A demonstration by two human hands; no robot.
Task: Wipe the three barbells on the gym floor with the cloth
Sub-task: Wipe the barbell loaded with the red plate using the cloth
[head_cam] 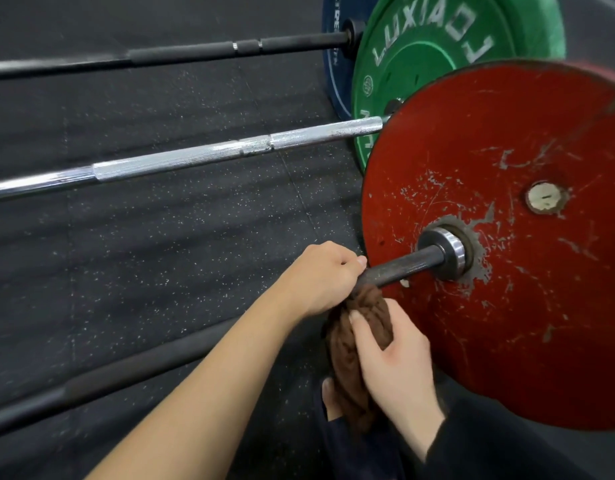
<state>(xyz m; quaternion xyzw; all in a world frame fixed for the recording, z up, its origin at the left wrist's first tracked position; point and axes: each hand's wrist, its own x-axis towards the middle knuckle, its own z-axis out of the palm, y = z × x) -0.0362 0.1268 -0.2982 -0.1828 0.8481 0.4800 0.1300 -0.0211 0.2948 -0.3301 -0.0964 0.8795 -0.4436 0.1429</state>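
The left hand (320, 277) and right hand (394, 362) grip one cloth (347, 358) on the nearest of three barbells (408, 265).

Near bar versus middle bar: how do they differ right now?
The near bar is dark; the middle bar is bright chrome. The near bar carries a chipped red plate, the middle bar a green plate with white lettering. The left hand grips the near bar and the right hand holds the brown cloth beneath it; no hands touch the middle bar. Both lie on the speckled floor, knurled, plates on the same side.
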